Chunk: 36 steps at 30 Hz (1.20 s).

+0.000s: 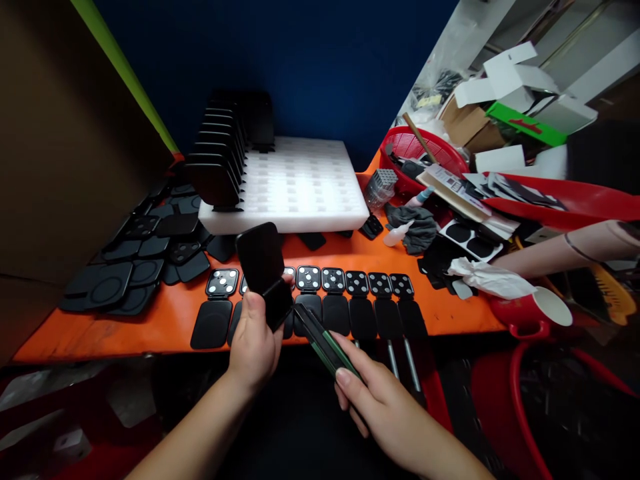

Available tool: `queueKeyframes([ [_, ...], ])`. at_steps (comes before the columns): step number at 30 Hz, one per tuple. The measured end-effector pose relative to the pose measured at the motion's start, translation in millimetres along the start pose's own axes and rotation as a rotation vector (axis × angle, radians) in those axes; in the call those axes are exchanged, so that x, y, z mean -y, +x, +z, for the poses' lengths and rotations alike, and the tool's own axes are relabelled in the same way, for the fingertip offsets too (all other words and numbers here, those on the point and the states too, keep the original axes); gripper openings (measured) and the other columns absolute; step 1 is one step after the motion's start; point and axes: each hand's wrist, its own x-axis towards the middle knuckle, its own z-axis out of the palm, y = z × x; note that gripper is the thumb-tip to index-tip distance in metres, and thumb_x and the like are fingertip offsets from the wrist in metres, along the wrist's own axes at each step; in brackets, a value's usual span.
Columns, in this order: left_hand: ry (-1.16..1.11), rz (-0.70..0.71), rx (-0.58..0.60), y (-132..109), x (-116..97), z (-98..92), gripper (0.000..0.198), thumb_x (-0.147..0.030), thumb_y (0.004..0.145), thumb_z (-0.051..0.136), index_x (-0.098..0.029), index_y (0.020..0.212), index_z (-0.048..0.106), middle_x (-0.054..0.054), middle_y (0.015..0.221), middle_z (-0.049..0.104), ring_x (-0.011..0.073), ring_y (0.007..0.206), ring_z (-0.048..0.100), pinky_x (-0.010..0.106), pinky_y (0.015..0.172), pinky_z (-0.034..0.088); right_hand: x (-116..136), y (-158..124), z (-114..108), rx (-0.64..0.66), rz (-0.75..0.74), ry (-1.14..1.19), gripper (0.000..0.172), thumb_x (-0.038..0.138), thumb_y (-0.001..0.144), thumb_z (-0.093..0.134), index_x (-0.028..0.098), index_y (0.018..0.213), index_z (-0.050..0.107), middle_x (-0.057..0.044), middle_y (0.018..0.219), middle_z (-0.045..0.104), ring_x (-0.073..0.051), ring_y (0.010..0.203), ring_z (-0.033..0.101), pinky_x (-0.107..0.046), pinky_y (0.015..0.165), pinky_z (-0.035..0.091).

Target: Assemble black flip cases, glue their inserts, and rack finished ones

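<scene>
My left hand (255, 340) is closed on a black hinged pad (261, 257), its upper panel standing up and its lower panel by my thumb. My right hand (367, 387) grips a long, slim green-and-black tool (325, 343) whose exact kind I cannot make out. The tool's tip is close to the lower panel of the pad; whether they touch I cannot tell. Behind and beside my hands lies a row of opened black hinged pads (357, 283), their upper halves dotted with round silver discs. Part of that row is hidden behind my left hand.
A white foam block (310, 193) carries upright black panels (215, 160) on its left. Dark pads (110, 283) are piled on the orange table (165, 327). At right are a red basket (425, 143), a grey cloth (415, 227), a small bottle (399, 233) and a red mug (530, 313).
</scene>
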Motion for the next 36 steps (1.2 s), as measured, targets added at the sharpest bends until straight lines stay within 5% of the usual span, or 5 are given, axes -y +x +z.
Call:
queueKeyframes([
  [9, -0.21, -0.157, 0.027, 8.7, -14.9, 3.3, 0.046, -0.05, 0.088, 0.041, -0.013, 0.1, 0.067, 0.006, 0.096, 0.068, 0.0165, 0.096, 0.061, 0.028, 0.089, 0.048, -20.5, 5.1, -4.6, 0.082, 0.026, 0.304, 0.055, 0.043, 0.092, 0.04, 0.027, 0.142, 0.025, 0.003, 0.07, 0.051, -0.004, 0.042, 0.038, -0.019, 0.042, 0.027],
  [18, -0.165, -0.077, -0.008, 8.4, -8.1, 5.7, 0.047, -0.051, 0.089, 0.04, -0.014, 0.101, 0.067, 0.007, 0.1, 0.068, 0.0166, 0.1, 0.06, 0.025, 0.09, 0.047, -10.8, -4.2, -1.7, -0.023, -0.01, 0.12, 0.048, 0.039, 0.093, 0.039, 0.031, 0.14, 0.03, 0.002, 0.071, 0.05, -0.006, 0.05, 0.042, -0.02, 0.046, 0.034],
  [26, -0.25, -0.331, -0.087, 10.7, -19.4, 8.2, 0.046, -0.04, 0.093, 0.033, -0.009, 0.099, 0.067, 0.011, 0.102, 0.068, 0.0196, 0.095, 0.064, 0.029, 0.085, 0.052, -11.8, 6.3, -1.3, -0.027, -0.121, 0.723, 0.03, 0.025, 0.083, 0.05, 0.02, 0.112, 0.042, -0.007, 0.099, 0.06, -0.015, 0.076, 0.059, -0.03, 0.064, 0.047],
  [31, -0.259, -0.341, -0.037, 9.7, -17.4, 3.7, 0.045, -0.042, 0.092, 0.036, -0.01, 0.103, 0.066, 0.012, 0.107, 0.067, 0.0221, 0.097, 0.063, 0.033, 0.085, 0.053, -9.7, 9.5, -0.7, -0.016, -0.159, 0.772, 0.028, 0.023, 0.082, 0.051, 0.023, 0.108, 0.041, 0.0, 0.083, 0.055, -0.008, 0.055, 0.046, -0.021, 0.046, 0.036],
  [36, -0.272, -0.311, 0.045, 8.0, -14.3, 1.3, 0.045, -0.045, 0.09, 0.04, -0.011, 0.104, 0.066, 0.01, 0.104, 0.067, 0.0205, 0.097, 0.063, 0.031, 0.087, 0.051, -10.5, 10.3, 0.2, -0.016, -0.152, 0.72, 0.021, 0.035, 0.09, 0.045, 0.02, 0.105, 0.047, 0.0, 0.079, 0.052, -0.007, 0.052, 0.045, -0.023, 0.048, 0.037],
])
